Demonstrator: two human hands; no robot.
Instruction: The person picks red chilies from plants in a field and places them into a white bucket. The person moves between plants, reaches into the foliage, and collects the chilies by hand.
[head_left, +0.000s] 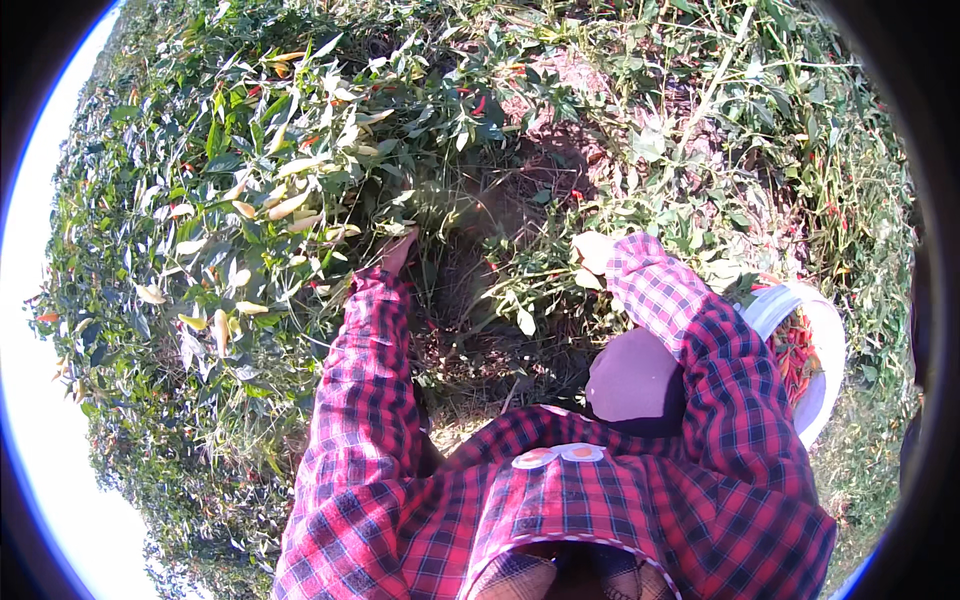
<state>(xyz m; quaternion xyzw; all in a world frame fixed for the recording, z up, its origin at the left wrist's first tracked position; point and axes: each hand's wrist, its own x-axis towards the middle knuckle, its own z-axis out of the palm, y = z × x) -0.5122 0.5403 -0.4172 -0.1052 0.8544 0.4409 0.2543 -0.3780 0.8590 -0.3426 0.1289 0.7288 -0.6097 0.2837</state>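
My left hand (397, 251) reaches into the leaves of a chili pepper plant (307, 187) bearing pale yellow peppers; foliage hides its fingertips, so its grip is unclear. In bright light, my right hand (594, 253) is beside low green pepper stems (532, 277), and its fingers are too washed out to read. By my right elbow leans a white bucket (829, 330) holding many red and orange chili peppers (796, 360). A single red chili (478, 106) shows among leaves above the middle.
Dense pepper plants fill the left side. Bare reddish soil (577, 150) with dry stalks lies between plants at top centre. More plants with red peppers (836, 214) stand at the right. My knee (634, 379) is close to the bucket.
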